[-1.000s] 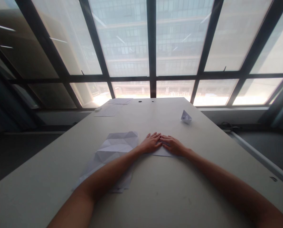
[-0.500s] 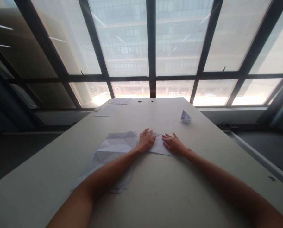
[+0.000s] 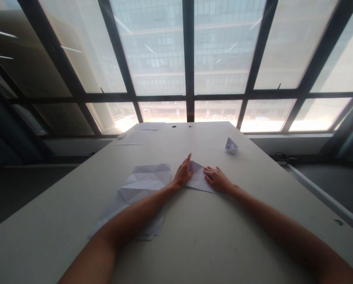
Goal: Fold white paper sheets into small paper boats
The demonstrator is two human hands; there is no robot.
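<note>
A folded sheet of white paper lies on the table in front of me, its upper left part raised to a point. At its left side my left hand is turned on edge, the thumb on the near face and the fingers behind, holding the paper. On the paper's right side my right hand rests flat with its fingers stretched out, pressing it down. Creased, unfolded white sheets lie to the left, partly hidden under my left forearm.
A small folded paper boat stands on the white table, further back on the right. Flat loose sheets lie at the far left. Two dark round holes sit near the far edge, before large windows.
My left hand has turned from lying flat with spread fingers to standing on edge at the paper's left side. The paper's upper left has risen. My right hand has barely shifted.
</note>
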